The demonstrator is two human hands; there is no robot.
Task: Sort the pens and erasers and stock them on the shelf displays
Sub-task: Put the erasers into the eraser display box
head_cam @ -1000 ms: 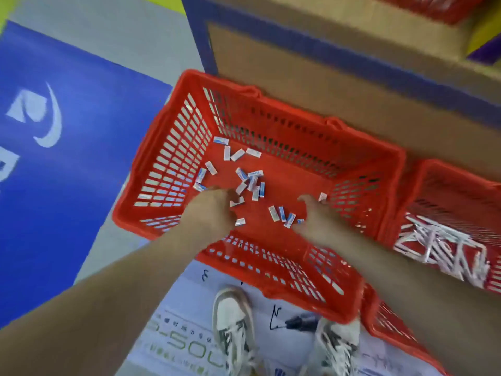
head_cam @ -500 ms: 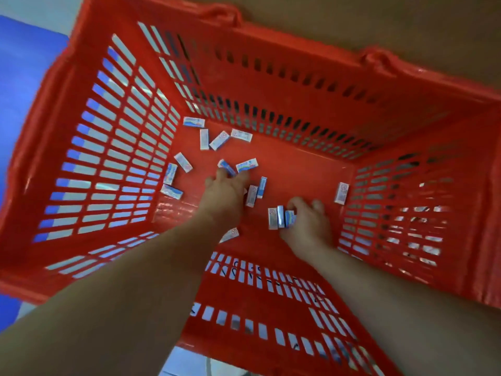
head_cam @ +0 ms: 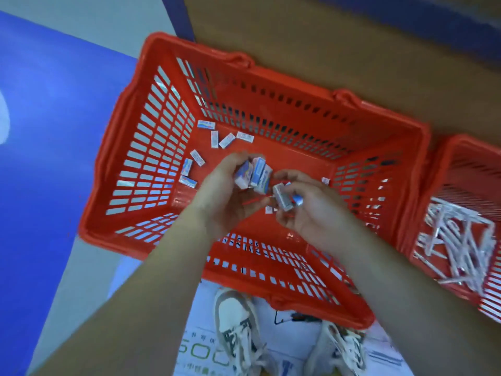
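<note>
A red plastic basket (head_cam: pixel 151 147) stands on the floor against a brown shelf base. Several small white-and-blue wrapped erasers (head_cam: pixel 214 138) lie scattered on its bottom, mostly towards the far left corner. Both hands are raised above the basket's middle. My left hand (head_cam: pixel 225 194) grips a bunch of erasers (head_cam: pixel 254 175) between thumb and fingers. My right hand (head_cam: pixel 306 210) holds a few more erasers (head_cam: pixel 283 198) close beside them. A second red basket (head_cam: pixel 433 185) at the right holds a heap of white pens (head_cam: pixel 461 237).
The brown shelf base (head_cam: pixel 339 44) with a dark blue edge runs along the back. Blue floor matting (head_cam: pixel 48 131) lies to the left. My two white shoes (head_cam: pixel 238 329) stand on printed paper just in front of the basket.
Both hands were down on the basket floor gathering erasers. They have lifted up with erasers in them, and the view has pulled back from the basket.
</note>
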